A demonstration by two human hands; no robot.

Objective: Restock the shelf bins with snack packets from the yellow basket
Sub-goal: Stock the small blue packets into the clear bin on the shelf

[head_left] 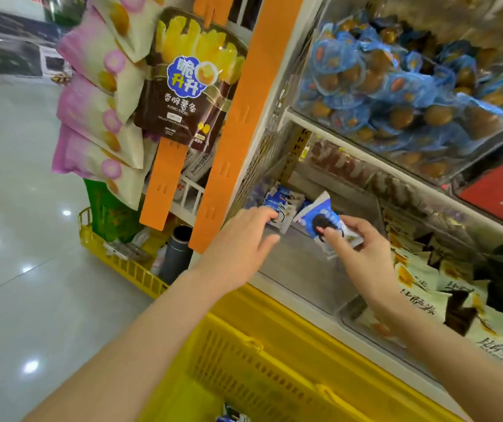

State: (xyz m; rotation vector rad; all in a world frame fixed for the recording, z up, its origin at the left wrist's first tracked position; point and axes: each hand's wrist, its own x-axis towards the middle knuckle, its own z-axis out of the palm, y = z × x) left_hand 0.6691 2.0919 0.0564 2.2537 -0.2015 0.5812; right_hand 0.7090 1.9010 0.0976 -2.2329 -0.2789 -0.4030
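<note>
My right hand (pixel 363 248) pinches a few blue-and-white snack packets (pixel 320 213) over a clear shelf bin (pixel 302 269). More of the same blue-and-white packets (pixel 280 202) stand in a row at the bin's far left. My left hand (pixel 241 239) reaches into the bin with straight fingers, and its fingertips touch that row. The yellow basket (pixel 274 354) sits below my arms, against the shelf front. One blue packet (pixel 232 417) shows at its bottom.
Orange hanging strips (pixel 228 147) with potato stick bags (pixel 183 77) flank the shelf's left end. The bin above holds blue-wrapped snacks (pixel 396 86). To the right lies a bin of cream packets (pixel 427 300). A second yellow basket (pixel 116 257) stands on the floor.
</note>
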